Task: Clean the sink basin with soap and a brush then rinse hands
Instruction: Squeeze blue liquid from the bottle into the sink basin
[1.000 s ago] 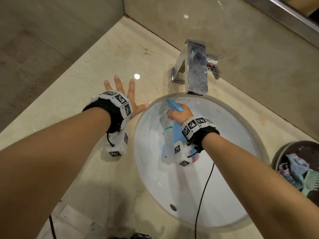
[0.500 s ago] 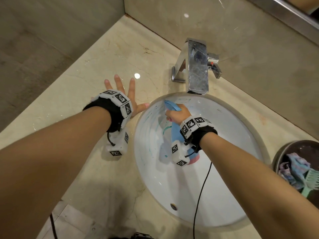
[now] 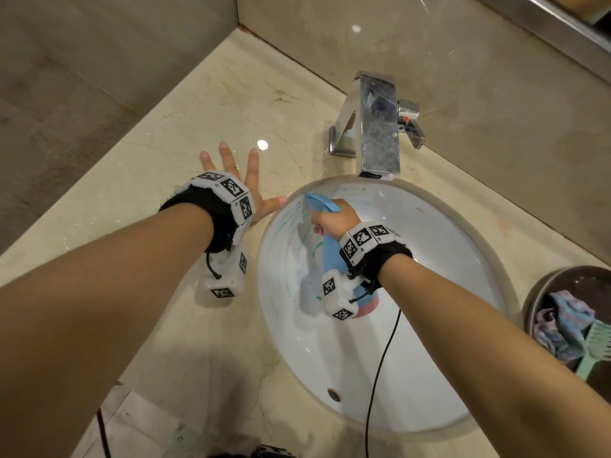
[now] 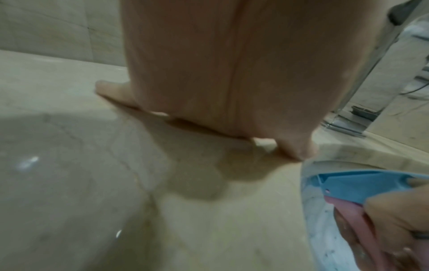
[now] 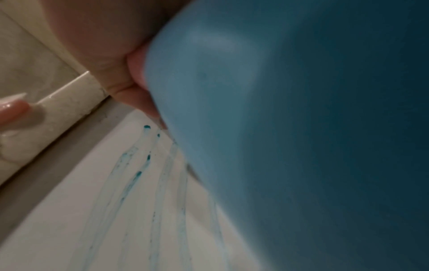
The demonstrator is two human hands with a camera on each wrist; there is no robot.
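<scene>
Head view looks steeply down from above both forearms onto the sink basin (image 3: 429,292) and marble counter (image 3: 185,120). Left wrist view sits low, skimming the counter under the palm, facing the faucet (image 4: 362,102). Right wrist view is pressed close against the blue bottle (image 5: 301,128), facing the basin wall. All three share the basin's left rim.

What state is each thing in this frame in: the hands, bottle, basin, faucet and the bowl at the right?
Left hand: flat on the countertop, fingers spread.
Right hand: grips the blue bottle, tipped nozzle-first toward the basin wall.
Sink basin: streaked with blue-green cleaner, not yet scrubbed.
Faucet: no water running.
Dark bowl: holds a cloth and a green brush, untouched.
</scene>
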